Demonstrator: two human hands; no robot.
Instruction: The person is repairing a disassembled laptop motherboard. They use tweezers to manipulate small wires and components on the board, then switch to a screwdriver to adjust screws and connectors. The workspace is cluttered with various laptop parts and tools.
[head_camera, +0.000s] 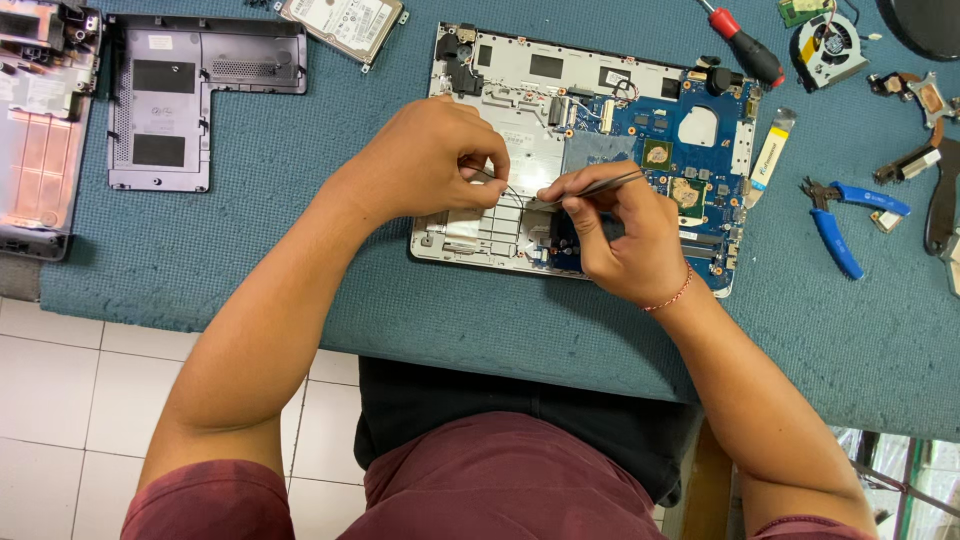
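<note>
Opened laptop chassis (470, 235), lying near the front edge of the blue-green mat (300, 260), with the blue motherboard (700, 130) exposed on the right half and a bare silver frame on the left. Thin dark wire (508, 195) looping across that silver area, pinched at one end by the left hand (425, 160), fingers closed on it. Right hand (625, 235) curled tight around metal tweezers (590, 188), tips pointing toward the same wire, just beside the left fingertips. Well advanced as a teardown, judging by what already lies off the machine: dark bottom cover panel (170, 90) set aside at the upper left, hard drive (345, 22) above it, cooling fan (828, 45) and copper heat pipe assembly (915, 100) out at the upper right. Still seated in the shell: the motherboard itself, with its chips bare where the cooler sat, and the cabling now under the fingers. Red-handled screwdriver (745, 45) and blue-handled pliers (850, 215) resting on the mat to the right, untouched. Another opened device casing (40, 130) at the far left edge. Whether the wire's connector is already free cannot be told.
</note>
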